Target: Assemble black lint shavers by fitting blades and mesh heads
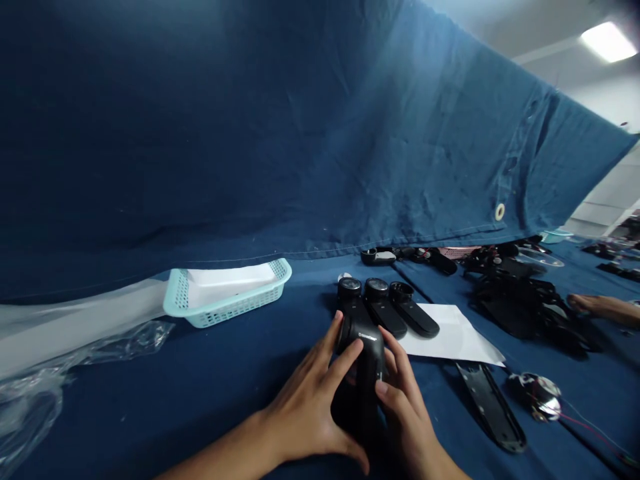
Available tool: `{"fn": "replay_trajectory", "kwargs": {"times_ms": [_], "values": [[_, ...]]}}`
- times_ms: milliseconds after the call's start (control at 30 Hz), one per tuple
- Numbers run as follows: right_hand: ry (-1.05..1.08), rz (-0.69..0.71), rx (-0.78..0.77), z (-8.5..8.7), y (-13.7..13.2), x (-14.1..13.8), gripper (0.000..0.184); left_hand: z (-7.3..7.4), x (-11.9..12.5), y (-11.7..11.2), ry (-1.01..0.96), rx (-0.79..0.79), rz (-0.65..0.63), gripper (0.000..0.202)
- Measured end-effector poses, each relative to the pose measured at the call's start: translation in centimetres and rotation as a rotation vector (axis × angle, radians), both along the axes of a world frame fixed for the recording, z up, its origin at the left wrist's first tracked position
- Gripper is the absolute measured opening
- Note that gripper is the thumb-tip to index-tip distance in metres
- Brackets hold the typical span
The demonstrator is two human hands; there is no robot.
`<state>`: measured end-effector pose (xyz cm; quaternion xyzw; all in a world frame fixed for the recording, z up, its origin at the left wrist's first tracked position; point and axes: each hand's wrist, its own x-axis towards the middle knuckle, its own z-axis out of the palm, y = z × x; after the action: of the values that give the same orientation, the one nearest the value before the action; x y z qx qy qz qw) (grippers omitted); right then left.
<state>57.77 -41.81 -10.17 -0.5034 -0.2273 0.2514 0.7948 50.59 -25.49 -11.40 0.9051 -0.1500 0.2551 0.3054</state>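
Black device [371, 370] has its long axis fore-and-aft, lettered end [367, 337] pointing forward.

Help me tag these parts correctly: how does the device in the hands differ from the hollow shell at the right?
The device has the left hand and right hand on it; the shell lies untouched on the blue cloth. The device shows an outer casing with white lettering, while the shell shows its hollow inside. Both are black.
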Motion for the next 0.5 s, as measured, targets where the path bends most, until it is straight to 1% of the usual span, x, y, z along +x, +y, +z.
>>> {"fn": "replay_trajectory", "kwargs": {"times_ms": [133,233,333,500], "values": [[0.017,0.006,0.035,0.3,0.0,0.1,0.059,0.2,-0.1,0.0,-0.005,0.031,0.002,0.139],[0.078,-0.001,0.068,0.5,0.0,0.1,0.056,0.2,-0.2,-0.1,-0.009,0.055,-0.006,0.134],[0.141,0.009,0.096,0.7,0.0,0.1,0.052,0.2,-0.2,-0.1,-0.014,0.081,-0.014,0.133],[0.233,0.046,0.107,1.1,0.1,0.1,0.053,0.3,-0.2,-0.2,-0.014,0.086,-0.033,0.127]]}}
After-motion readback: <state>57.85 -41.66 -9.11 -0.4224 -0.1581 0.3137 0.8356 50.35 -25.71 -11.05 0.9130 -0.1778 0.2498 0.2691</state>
